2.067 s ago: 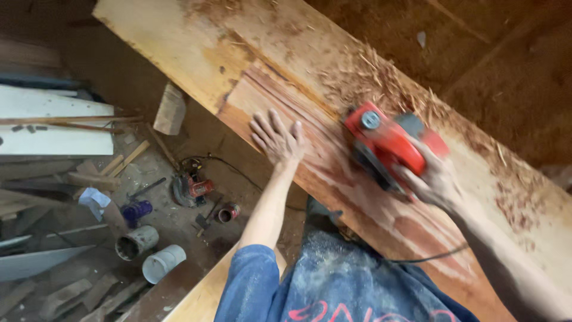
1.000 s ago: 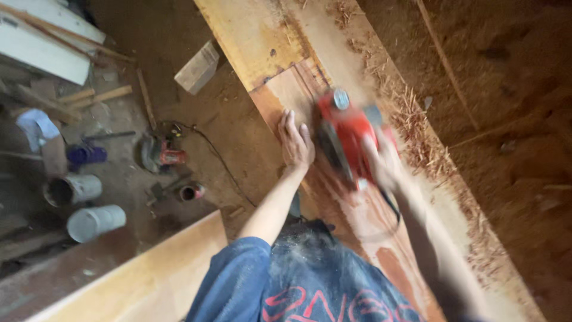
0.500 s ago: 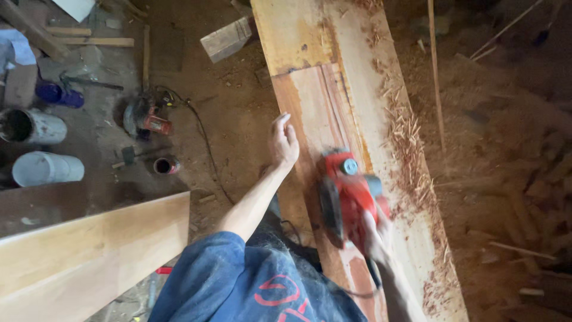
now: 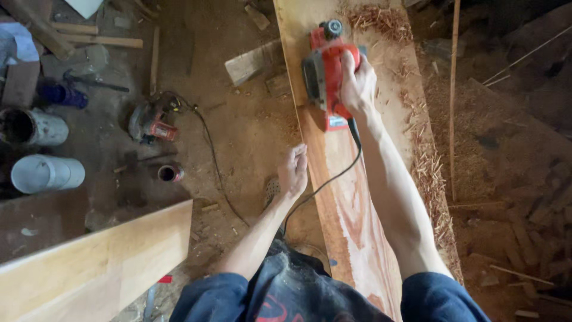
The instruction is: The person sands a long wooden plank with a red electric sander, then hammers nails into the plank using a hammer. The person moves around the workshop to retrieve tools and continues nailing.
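Long reddish wooden plank (image 4: 348,203) carried a red electric planer (image 4: 326,71) and wood shavings (image 4: 432,179); dirt floor (image 4: 238,125) held two grey pipe sections (image 4: 42,149) and a pale board (image 4: 95,268).

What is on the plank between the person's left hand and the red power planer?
In the head view, only smooth planed plank and the planer's black cord lie between the left hand and the red planer, which the right hand grips.

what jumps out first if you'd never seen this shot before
The red electric planer stands out, gripped by the right hand far out on the long reddish plank running up the middle. The left hand rests at the plank's left edge, with wood shavings heaped along its right side. Left on the dirt floor lie another power tool and a pale board.
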